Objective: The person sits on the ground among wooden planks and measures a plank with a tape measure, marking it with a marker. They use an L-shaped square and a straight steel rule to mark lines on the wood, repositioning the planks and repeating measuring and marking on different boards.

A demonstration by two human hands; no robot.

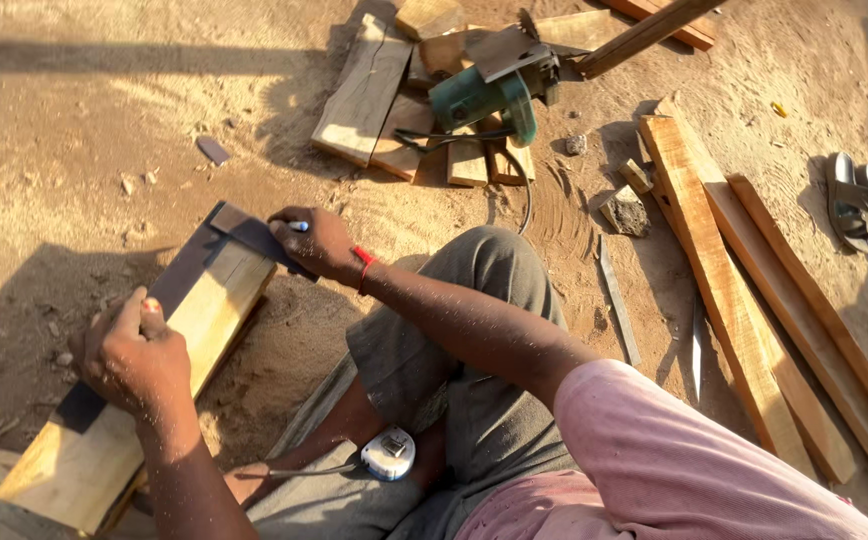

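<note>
Ground: sandy dirt (pixel 104 120), strewn with sawdust, low sun and long shadows, outdoors.
Plank: pale board (pixel 129 400) running from 7 o'clock toward centre, a dark steel square (pixel 189 270) laid along it.
Left hand (pixel 134 360): fingers curled, pressing the square onto the plank at 8 o'clock.
Right hand (pixel 316 242): pinching a pencil at the square's far arm, near centre.
Edges: circular saw (pixel 484 95) on offcuts at 12 o'clock; long battens (pixel 744 300) at 3 o'clock; sandals (pixel 864 205) beyond.
Open room: bare sand at 10 o'clock.
Lap: tape measure (pixel 389 452) at 6 o'clock.
</note>
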